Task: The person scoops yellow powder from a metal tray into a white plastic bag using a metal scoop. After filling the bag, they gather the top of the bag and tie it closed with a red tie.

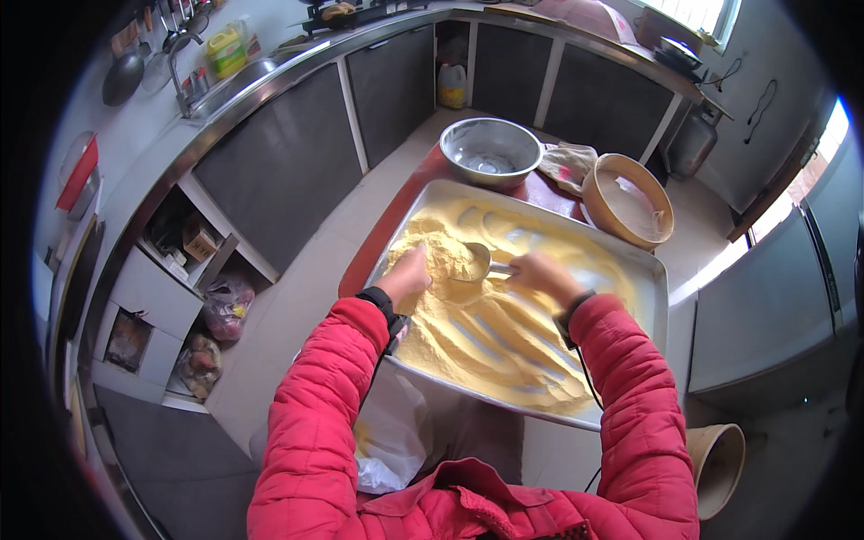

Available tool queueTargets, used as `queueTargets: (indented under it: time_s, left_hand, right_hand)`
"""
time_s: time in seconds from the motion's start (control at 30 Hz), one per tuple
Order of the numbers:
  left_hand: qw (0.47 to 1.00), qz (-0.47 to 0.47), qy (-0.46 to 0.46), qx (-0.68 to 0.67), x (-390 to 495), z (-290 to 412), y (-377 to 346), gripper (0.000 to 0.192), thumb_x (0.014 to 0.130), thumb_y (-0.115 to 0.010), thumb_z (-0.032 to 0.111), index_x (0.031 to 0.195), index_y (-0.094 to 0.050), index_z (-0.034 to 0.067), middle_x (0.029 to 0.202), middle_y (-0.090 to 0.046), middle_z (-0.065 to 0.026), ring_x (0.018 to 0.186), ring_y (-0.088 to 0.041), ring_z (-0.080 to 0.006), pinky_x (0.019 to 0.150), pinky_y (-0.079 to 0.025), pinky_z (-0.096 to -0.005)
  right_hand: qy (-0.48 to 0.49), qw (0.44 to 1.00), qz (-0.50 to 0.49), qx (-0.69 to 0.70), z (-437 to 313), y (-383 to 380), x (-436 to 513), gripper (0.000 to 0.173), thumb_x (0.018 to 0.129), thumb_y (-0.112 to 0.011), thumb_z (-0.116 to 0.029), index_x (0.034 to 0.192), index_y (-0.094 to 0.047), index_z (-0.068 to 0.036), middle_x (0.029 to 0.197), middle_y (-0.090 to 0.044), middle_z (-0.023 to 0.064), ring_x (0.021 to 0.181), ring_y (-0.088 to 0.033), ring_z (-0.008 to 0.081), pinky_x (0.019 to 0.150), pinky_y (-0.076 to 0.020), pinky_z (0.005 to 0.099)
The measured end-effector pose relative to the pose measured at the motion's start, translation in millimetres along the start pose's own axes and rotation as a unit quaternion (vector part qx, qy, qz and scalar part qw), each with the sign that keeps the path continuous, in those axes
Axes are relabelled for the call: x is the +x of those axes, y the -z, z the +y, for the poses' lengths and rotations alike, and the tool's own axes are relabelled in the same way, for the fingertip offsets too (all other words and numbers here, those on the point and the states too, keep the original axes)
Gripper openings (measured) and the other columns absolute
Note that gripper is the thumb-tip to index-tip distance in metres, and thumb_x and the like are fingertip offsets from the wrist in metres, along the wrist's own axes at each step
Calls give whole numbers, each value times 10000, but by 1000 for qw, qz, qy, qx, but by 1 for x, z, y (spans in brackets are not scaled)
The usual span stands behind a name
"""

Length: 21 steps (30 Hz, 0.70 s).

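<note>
A large metal tray [658, 317] on a red table [374, 260] holds yellow flour [466, 331], spread in ridges with bare metal showing between them. My right hand [543, 275] grips the handle of a metal scoop [483, 260], whose bowl faces left into the flour. At the tray's left side, my left hand [408, 273] rests in or against a mound of flour [439, 251]. Some of its fingers are hidden by flour, so its grip is unclear. Both wrists wear dark bands.
Behind the tray stand a steel basin [491, 152], a crumpled cloth [568, 165] and a round wooden-rimmed sieve [628, 202]. A whitish plastic bag [391, 425] hangs near my lap. Dark-fronted cabinets [283, 155] line the left. A tan bucket [719, 469] is at lower right.
</note>
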<state>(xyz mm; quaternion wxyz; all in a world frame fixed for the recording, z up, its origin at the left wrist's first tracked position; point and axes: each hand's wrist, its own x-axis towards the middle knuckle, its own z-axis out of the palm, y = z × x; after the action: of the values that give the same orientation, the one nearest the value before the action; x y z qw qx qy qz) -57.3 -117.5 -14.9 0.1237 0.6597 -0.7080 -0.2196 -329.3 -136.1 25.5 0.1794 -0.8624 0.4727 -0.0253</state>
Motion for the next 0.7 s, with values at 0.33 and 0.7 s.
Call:
queueTargets:
  time_s: [0.33,0.7]
  left_hand:
    - [982,8,-178,54,-6,37,-3,290,692,-505,-31,980,-513,-53,950,-547,-262,917,-538,-381,787,-441,-393]
    - [988,-60,-119,83,-68,49,50,430,766,-591,304,1096,-517,38,955,-567,-227,889,-543,-367,776,-435,-396]
  right_hand:
    - [-28,999,23,33,-10,-23,-18,291,694,-612,-265,840,-607,-14,767,-601,205,747,-583,356,666,-461,402]
    - [-92,980,82,158,-23,-15,-100,326,686,-631,-290,795,-583,13,648,-565,186,599,-546,282,599,-425,370]
